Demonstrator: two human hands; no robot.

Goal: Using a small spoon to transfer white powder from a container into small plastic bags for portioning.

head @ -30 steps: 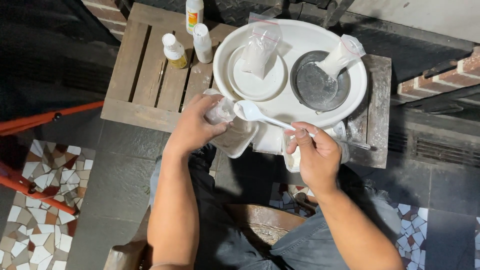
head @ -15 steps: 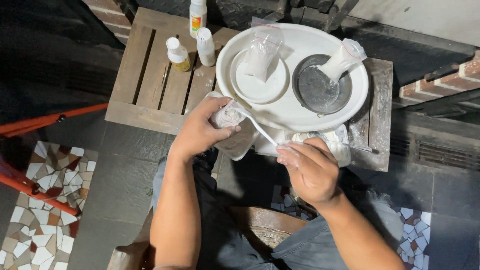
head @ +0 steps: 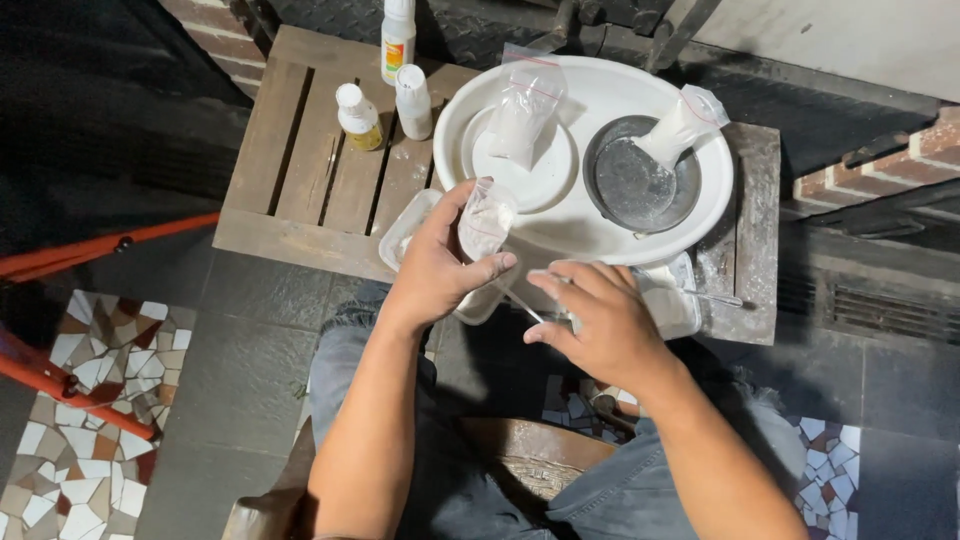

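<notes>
My left hand (head: pixel 440 265) grips a small clear plastic bag (head: pixel 485 218) with white powder in it, held upright at the near edge of a large white round tray (head: pixel 590 230). My right hand (head: pixel 598 322) is just to the right of it, fingers pinched on a thin white spoon handle (head: pixel 522 306) that points toward the bag. A clear plastic container (head: pixel 672 305) with white powder lies under my right hand. On the tray sit a white plate (head: pixel 555 175) bearing another powder bag (head: pixel 524 112) and a dark metal dish (head: pixel 630 185) with a third bag (head: pixel 680 125).
The tray rests on a low wooden pallet table (head: pixel 310 170). Three small white bottles (head: pixel 385 85) stand at its far middle. An orange metal bar (head: pixel 90 255) runs at the left. Brick wall (head: pixel 880 165) lies to the right, mosaic tile floor (head: pixel 80 400) below left.
My left hand has lifted the small bag upright and turned it toward me. My right hand drew the spoon down and back from the bag's mouth to beside it.
</notes>
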